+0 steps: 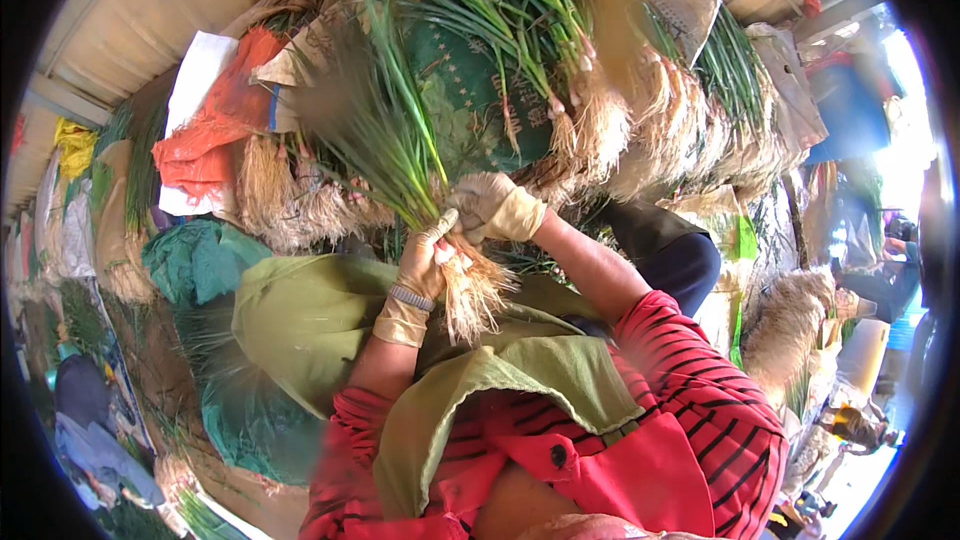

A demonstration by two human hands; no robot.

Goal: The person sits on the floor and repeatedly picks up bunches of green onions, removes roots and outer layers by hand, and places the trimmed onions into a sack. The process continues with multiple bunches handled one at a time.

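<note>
My left hand (424,262), in a thin pale glove with a metal band at the wrist, grips a bunch of green onions (405,142) just above the bulbs. Its pale roots (474,292) hang over the green apron on my lap, and the long leaves point up and away from me. My right hand (491,206), gloved too, touches the bunch beside the left thumb with bent fingers; whether it holds a single stalk is hidden. Beyond my hands, more green onions (559,90) lie in a heap with their roots towards me, partly on a green printed sack (472,90).
Rooted bunches (262,180) under orange netting (217,120) lie at the left, above a crumpled green bag (199,259). A long row of onions (675,112) runs right, partly covered by sacking. A blue container (847,112) stands at the right. Other people are at the lower left and far right.
</note>
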